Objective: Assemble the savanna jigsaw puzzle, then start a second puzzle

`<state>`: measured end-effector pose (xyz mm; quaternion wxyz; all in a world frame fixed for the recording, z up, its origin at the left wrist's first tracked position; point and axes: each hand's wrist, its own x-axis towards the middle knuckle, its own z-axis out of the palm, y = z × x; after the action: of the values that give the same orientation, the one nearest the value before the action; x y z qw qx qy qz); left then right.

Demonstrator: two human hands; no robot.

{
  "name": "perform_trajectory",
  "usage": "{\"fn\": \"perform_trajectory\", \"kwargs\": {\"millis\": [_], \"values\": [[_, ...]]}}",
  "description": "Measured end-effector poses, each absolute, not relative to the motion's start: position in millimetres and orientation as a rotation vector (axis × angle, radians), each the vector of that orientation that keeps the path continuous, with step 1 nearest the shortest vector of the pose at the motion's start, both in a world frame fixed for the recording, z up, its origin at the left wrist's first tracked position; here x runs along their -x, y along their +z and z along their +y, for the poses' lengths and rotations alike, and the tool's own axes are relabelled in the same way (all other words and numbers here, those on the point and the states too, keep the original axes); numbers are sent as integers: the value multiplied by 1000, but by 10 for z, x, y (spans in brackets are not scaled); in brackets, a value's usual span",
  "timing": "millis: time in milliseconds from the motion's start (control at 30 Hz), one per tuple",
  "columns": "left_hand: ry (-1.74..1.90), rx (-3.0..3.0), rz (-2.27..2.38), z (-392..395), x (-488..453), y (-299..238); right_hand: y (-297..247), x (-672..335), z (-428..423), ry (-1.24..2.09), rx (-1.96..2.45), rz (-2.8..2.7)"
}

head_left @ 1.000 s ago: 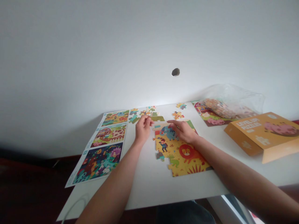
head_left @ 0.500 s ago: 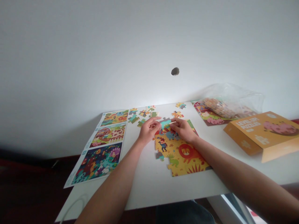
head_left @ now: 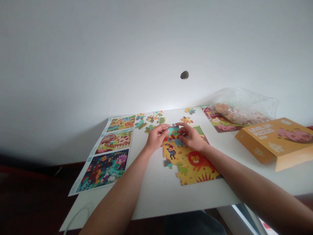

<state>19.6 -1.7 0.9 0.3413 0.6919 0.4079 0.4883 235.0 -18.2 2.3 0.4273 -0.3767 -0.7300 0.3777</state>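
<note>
A partly joined puzzle (head_left: 193,163) with a lion and a small figure on yellow lies on the white table (head_left: 156,192). Above its far edge both my hands pinch one teal puzzle piece (head_left: 173,130). My left hand (head_left: 156,138) grips the piece's left side with closed fingers. My right hand (head_left: 192,137) holds its right side, fingers curled over the puzzle's elephant area. Several loose pieces (head_left: 150,120) lie just beyond my left hand.
A printed sheet with three pictures (head_left: 110,153) lies at the left. An orange puzzle box (head_left: 276,138) stands at the right, behind it a clear plastic bag of pieces (head_left: 239,109) on another picture. More loose pieces (head_left: 188,116) lie near the wall.
My left hand brought a piece from the loose pile over to the puzzle's far edge. My right hand lifted off the puzzle and took hold of the same piece.
</note>
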Motion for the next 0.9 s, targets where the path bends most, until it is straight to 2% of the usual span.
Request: {"fn": "perform_trajectory", "kwargs": {"millis": [267, 500, 667, 900], "values": [[1093, -1959, 1062, -75, -230, 33, 82, -2346, -199, 757, 1139, -1850], [1063, -1997, 1092, -72, -245, 34, 37, -2346, -177, 731, 1163, -1799], [1142, -1975, 1232, -45, -236, 31, 61, -2336, -183, 760, 1141, -1715], [1390, -1799, 1685, 157, -23, -90, 59, -2352, -182, 696, 1156, -1782]]}}
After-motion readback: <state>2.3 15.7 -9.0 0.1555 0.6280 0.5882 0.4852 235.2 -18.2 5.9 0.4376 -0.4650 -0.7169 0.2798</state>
